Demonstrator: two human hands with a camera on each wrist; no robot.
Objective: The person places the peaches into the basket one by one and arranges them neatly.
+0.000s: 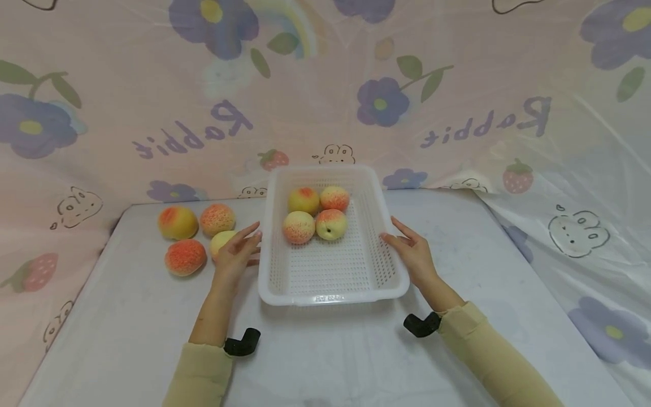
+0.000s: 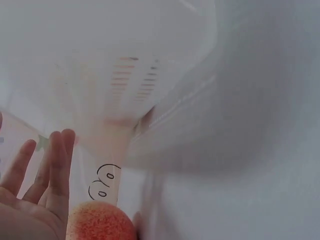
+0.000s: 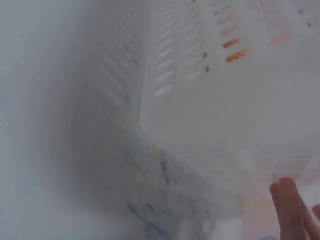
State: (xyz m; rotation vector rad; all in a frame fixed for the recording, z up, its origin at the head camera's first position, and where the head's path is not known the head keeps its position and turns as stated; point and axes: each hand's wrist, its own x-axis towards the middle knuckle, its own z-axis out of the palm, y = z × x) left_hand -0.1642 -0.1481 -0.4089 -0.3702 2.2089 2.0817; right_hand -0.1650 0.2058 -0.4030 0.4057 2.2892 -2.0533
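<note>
A white perforated plastic basket (image 1: 330, 277) fills the middle of the head view, with several red-and-yellow peaches (image 1: 331, 225) grouped in its far left part. My right hand (image 1: 414, 254) holds the basket's right side, thumb over the rim and fingers outside. At the opposite side, my left hand (image 1: 235, 254) has its fingertips right at the rim, the fingers (image 2: 59, 170) mostly straight in the left wrist view. Just beyond that hand lies a pale yellow peach (image 1: 220, 242), partly hidden by it. A reddish peach (image 2: 102, 222) shows beside the left fingers.
More peaches lie on the table's left: a red one (image 1: 185, 258), a yellow one (image 1: 177, 223) and a speckled one (image 1: 217, 219). The white-covered table (image 1: 473, 249) meets a printed curtain (image 1: 315, 85) behind. Black wrist mounts (image 1: 422, 325) stick out from both sleeves.
</note>
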